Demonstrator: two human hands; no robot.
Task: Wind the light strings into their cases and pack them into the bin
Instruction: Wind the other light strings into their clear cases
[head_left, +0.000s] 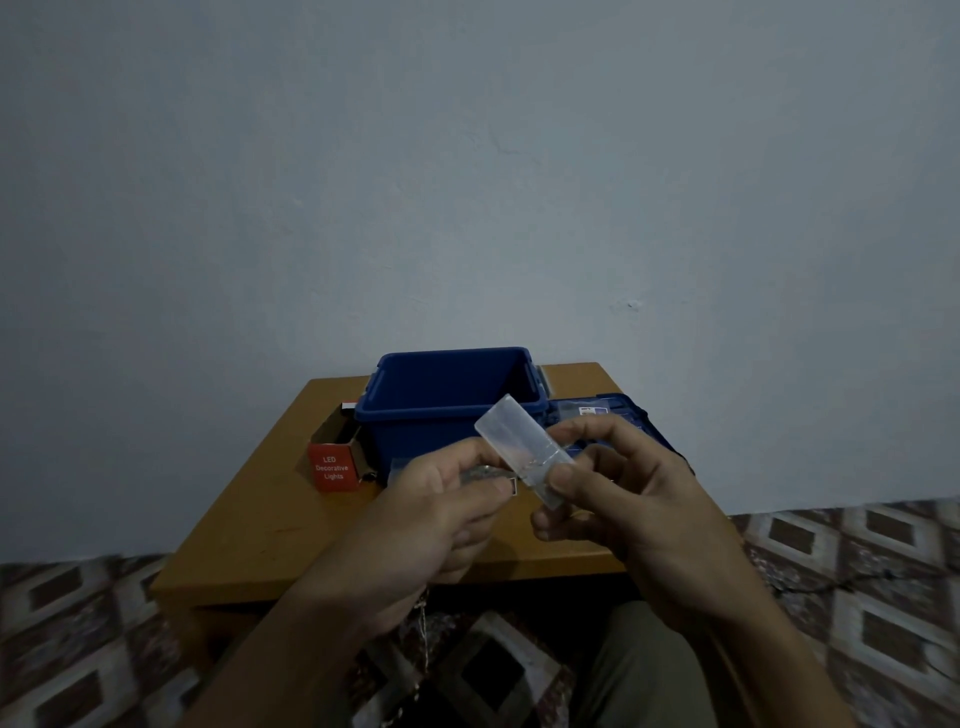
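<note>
**Pale wall, low desk (270, 519): clear case (511, 431) held before the bin (415, 415)**

Just in front of the open blue bin, the right hand (623, 499) pinches the clear case, its long axis tilted up toward the bin's near rim. The left hand (426, 509), beside the case's lower end, pinches the light string (480, 474); slack hangs below the desk edge. Left of the bin lies a red box (332, 470); right of it, the lid (618, 410). The bin's mouth looks unobstructed.

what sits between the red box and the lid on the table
The open blue bin stands between the red box and the lid, as the head view shows.
</note>
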